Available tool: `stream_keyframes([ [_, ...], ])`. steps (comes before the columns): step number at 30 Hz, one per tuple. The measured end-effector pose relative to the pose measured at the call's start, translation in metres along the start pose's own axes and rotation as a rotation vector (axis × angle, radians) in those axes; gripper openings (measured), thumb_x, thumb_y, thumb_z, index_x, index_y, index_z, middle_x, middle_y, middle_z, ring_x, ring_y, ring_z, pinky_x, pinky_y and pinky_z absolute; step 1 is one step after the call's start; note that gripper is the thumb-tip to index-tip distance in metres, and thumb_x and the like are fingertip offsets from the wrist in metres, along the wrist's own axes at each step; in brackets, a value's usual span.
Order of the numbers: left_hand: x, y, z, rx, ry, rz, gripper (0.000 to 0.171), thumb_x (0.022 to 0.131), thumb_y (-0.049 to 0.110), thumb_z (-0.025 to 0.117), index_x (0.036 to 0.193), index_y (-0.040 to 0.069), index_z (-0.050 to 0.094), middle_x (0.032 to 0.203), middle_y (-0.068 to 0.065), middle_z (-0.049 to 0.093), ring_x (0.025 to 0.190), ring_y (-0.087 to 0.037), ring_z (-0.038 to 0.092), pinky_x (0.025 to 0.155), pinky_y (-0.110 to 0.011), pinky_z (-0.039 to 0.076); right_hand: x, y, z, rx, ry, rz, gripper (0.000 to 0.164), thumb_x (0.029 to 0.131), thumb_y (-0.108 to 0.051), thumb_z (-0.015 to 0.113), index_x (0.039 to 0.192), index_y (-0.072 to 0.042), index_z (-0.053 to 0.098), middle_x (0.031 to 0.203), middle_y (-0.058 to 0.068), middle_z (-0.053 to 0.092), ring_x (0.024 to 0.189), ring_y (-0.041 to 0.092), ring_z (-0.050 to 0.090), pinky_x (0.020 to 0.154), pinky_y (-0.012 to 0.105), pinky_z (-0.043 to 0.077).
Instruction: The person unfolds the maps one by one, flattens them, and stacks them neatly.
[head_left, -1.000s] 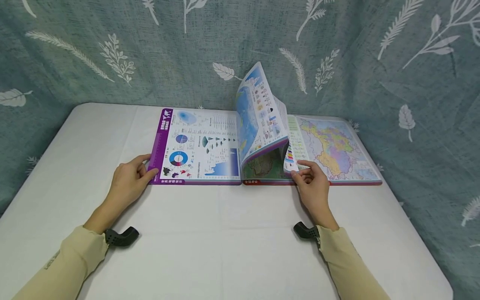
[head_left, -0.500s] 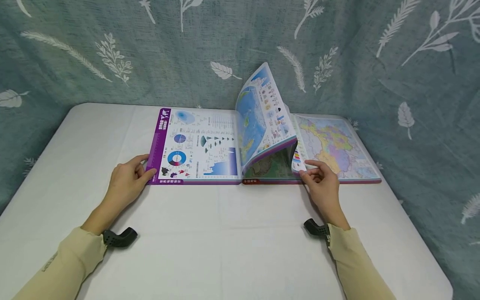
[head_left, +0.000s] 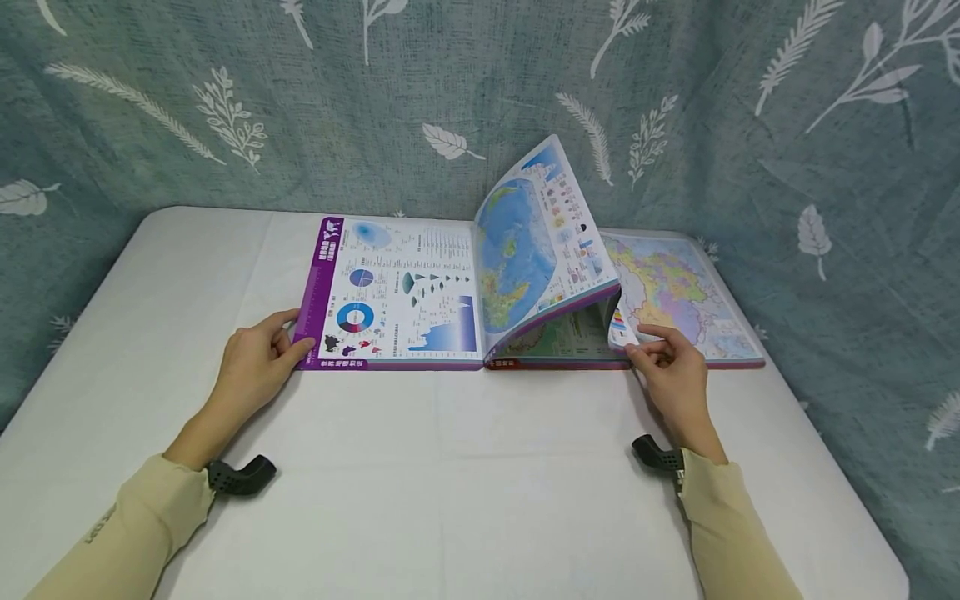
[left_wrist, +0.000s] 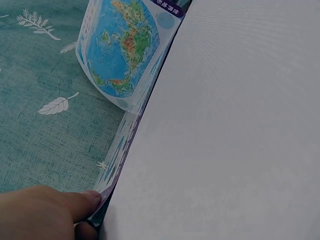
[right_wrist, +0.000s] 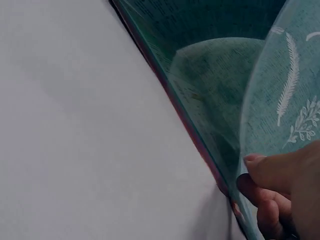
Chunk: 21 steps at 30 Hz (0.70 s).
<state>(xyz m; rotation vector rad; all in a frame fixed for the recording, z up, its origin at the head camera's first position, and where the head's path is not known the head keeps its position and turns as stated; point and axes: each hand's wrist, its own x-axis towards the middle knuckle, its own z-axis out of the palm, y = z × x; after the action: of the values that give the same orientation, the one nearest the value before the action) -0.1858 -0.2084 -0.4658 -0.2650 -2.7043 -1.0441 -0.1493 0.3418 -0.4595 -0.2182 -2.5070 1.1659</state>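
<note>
A glossy foldout map (head_left: 397, 292) lies spread at the far side of the table, its purple-edged left panel flat with charts. My left hand (head_left: 258, 354) holds that panel's left edge, thumb on top; the left wrist view shows the thumb (left_wrist: 82, 204) on the near corner. A folded world-map panel (head_left: 517, 242) stands raised and curved in the middle. My right hand (head_left: 671, 375) pinches the lower right corner of the raised fold between thumb and fingers, as in the right wrist view, where the hand (right_wrist: 285, 185) grips the edge. Beneath lies a red-edged map of China (head_left: 675, 287).
A white cloth covers the table (head_left: 450, 500). Behind it hangs a green curtain (head_left: 300, 108) with white leaf prints, close to the raised panel. A black wrist device (head_left: 243, 475) sits at the left cuff, another black device (head_left: 656, 454) at the right.
My right hand has moved to the right with the pinched corner. The raised panel has opened out rightward, showing more of its world map and covering more of the China map. The left hand stays in place.
</note>
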Motion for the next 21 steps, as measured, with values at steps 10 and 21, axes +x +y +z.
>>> stream_keyframes([
  [10,0.0,0.001,0.0,0.01,-0.001,-0.015,0.048,0.097,0.012,0.075,0.138,-0.01,0.061,0.065,-0.006,0.055,0.063,-0.021,0.044,0.067,-0.037,0.03,0.005,0.009,-0.014,-0.068,0.03,0.052,0.034,0.098,-0.016,0.076,0.13,-0.005,0.071,0.092,0.012,0.073,0.071,-0.002,0.056,0.062,0.011,0.043],
  [21,-0.001,0.001,0.0,0.018,-0.008,-0.015,0.049,0.098,0.014,0.075,0.138,-0.01,0.06,0.066,-0.006,0.054,0.063,-0.02,0.044,0.065,-0.035,0.031,0.006,0.011,-0.023,-0.116,0.076,0.155,0.032,0.098,-0.015,0.075,0.128,-0.006,0.073,0.091,0.005,0.069,0.074,0.002,0.055,0.061,0.011,0.042],
])
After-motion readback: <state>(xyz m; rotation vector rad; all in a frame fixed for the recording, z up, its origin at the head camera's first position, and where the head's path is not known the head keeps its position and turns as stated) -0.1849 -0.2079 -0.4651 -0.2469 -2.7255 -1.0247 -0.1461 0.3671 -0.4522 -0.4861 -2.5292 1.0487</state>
